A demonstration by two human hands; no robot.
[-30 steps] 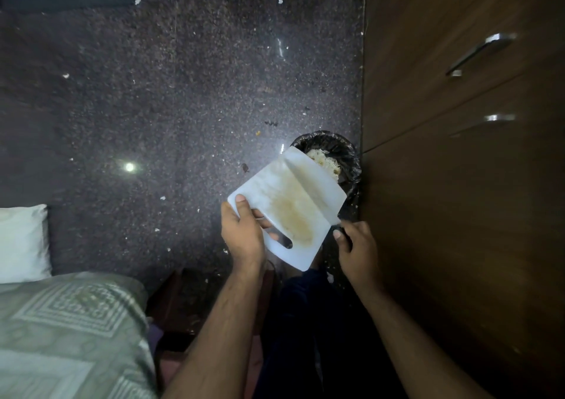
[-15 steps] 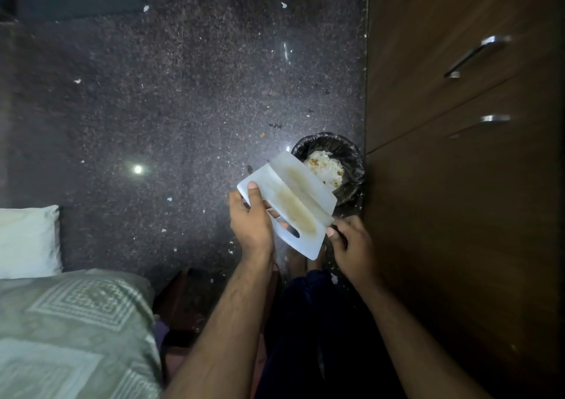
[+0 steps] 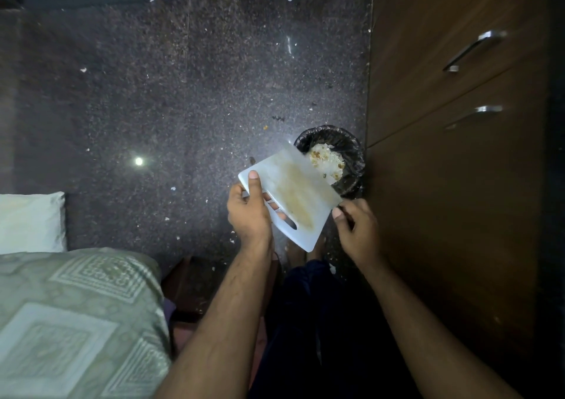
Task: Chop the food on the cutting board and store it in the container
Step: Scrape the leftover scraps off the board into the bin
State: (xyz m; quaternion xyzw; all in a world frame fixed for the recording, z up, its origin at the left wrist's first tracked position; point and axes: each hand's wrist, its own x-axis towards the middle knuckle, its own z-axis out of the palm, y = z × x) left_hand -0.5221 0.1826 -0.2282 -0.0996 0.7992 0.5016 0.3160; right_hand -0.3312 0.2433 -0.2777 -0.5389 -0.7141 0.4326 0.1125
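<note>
dark speckled floor (image 3: pixel 183 93), wooden drawers (image 3: pixel 458 184) right, patterned bed (image 3: pixel 76 322) left

Cutting board (image 3: pixel 293 191) over bin (image 3: pixel 345 154), cabinet (image 3: pixel 443 184) right.

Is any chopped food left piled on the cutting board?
No: the cutting board shows only a brownish stain, and the scraps lie in the bin.
</note>
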